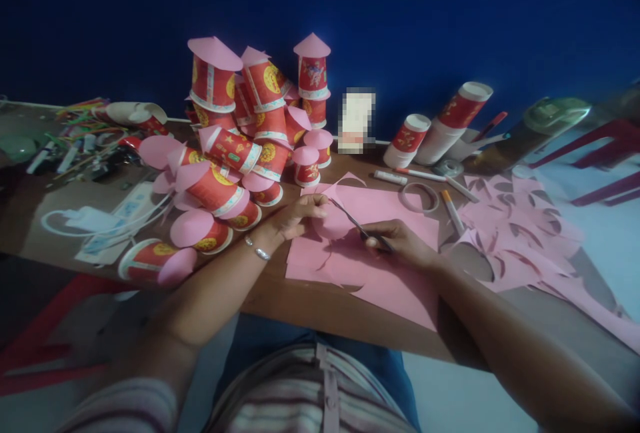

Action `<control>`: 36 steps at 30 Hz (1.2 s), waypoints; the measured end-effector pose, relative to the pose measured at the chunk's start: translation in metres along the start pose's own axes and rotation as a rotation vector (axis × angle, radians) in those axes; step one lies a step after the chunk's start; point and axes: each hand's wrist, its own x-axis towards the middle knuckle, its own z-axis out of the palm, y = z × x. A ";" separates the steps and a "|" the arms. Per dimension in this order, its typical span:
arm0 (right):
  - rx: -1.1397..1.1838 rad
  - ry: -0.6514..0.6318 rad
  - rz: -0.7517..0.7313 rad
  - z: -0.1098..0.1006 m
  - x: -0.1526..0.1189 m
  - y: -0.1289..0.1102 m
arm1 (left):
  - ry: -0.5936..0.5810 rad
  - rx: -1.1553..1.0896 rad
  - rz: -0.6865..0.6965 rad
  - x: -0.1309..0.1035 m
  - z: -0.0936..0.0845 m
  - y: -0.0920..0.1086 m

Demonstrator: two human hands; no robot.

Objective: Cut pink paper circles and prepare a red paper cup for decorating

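My left hand (305, 215) pinches the upper left edge of a small pink paper piece (334, 222) with a rounded outline. Dark scissors (354, 221) are held in my right hand (393, 240), its fingers wrapped round the handles. The blades point up and left, and their tips are at the top of the pink piece, close to my left fingertips. Below both hands lie larger pink sheets (405, 290) on the brown table. A thin curved strip of pink paper hangs under the piece.
Red paper cups with pink cone tops (214, 186) crowd the left. Stacked cups (443, 123), a tape roll (419, 198) and markers (391, 178) are behind my right hand. Pink scraps (530, 233) cover the right side; a power strip (117, 220) lies at left.
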 end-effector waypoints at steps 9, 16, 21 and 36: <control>0.114 0.140 0.047 0.005 0.001 0.009 | 0.017 -0.033 0.043 0.000 0.003 0.002; 0.136 0.136 0.073 0.005 0.000 0.010 | 0.025 -0.035 0.071 0.001 0.004 0.003; 0.108 0.114 0.069 0.005 0.000 0.010 | 0.048 -0.034 0.050 0.000 0.003 0.002; 0.051 0.104 0.065 0.004 -0.001 0.008 | 0.019 -0.025 0.053 0.000 0.003 0.002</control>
